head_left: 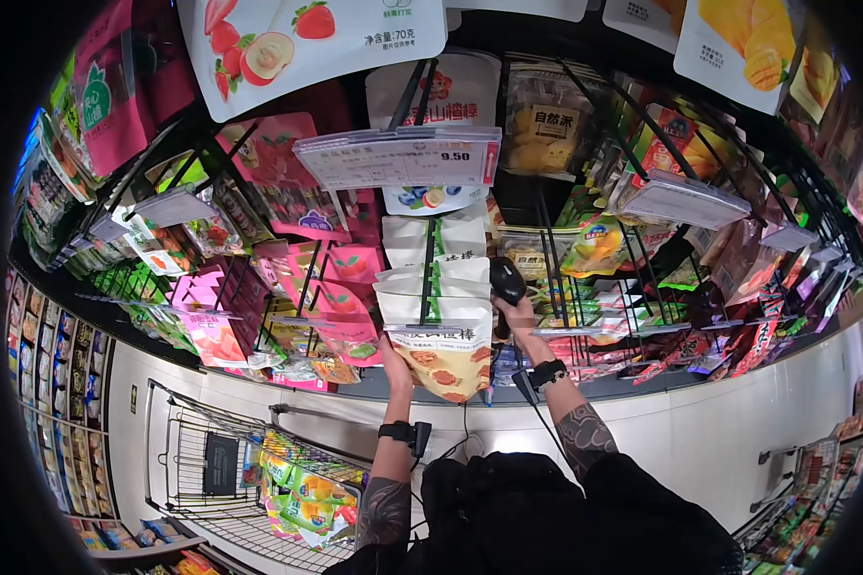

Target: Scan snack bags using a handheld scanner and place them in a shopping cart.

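Several white and cream snack pouches (441, 359) hang one behind another on a rack hook in the middle. My left hand (396, 368) is at the lower left edge of the front pouch, touching its side, its fingers mostly hidden behind the pouch. To the right of the pouches, my right hand (518, 314) is closed around a black handheld device (507, 281), which looks like a scanner. Above the pouches a price tag (403, 158) reading 9.50 sticks out from the rack.
Pink pouches (340, 321) hang left of the white ones, and yellow and green packets (594, 244) hang to the right. A wire shopping cart (187, 470) holding colourful bags (307, 498) stands at the lower left. More stocked shelves (62, 374) line the far left.
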Demonstrator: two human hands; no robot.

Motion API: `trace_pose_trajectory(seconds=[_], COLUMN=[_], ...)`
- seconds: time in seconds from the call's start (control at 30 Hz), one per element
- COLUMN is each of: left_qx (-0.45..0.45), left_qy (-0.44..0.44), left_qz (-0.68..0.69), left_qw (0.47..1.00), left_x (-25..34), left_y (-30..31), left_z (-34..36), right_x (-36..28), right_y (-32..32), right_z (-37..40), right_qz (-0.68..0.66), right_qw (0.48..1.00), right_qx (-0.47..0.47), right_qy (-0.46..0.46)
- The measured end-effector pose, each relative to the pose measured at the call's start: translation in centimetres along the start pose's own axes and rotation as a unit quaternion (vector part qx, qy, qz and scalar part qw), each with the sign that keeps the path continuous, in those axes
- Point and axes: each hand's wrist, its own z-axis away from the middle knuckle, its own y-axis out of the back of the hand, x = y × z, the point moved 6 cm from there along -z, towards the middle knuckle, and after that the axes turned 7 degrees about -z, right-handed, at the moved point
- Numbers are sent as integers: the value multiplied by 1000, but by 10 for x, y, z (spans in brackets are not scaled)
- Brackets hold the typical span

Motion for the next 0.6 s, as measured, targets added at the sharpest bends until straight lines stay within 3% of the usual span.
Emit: trace_pose_trajectory(seconds=[0.03, 0.13, 0.17, 0.2, 0.27, 0.4, 0.53, 0.6], left_qx=[9, 45, 46, 46, 41, 30, -26, -35], left_qy=[-1, 9, 29, 48, 15, 7, -6, -30], left_qz=[6, 1, -8, -17, -12, -58, -71, -93], left_qw=[1000, 999, 998, 998, 999, 998, 997, 995], left_x=[-2, -12, -15, -18, -16, -4, -11, -13], left_y=[6, 20, 24, 28, 27, 28, 37, 40], left_z=[0, 13, 18, 23, 38, 59, 60, 61], right_x=[2, -6, -37, -29, -7, -42, -61, -66], right_y=[5, 10, 5, 9, 19, 11, 3, 0], right_z=[-1, 28, 51, 57, 70, 108, 117, 119], right_qz=[-2, -6, 21, 20, 20, 24, -82, -237], right_qw=[998, 998, 998, 998, 998, 991, 993, 968], right_qx=[25, 57, 56, 56, 56, 97, 34, 35], right_qy=[51, -17, 26, 23, 12, 86, 80, 78])
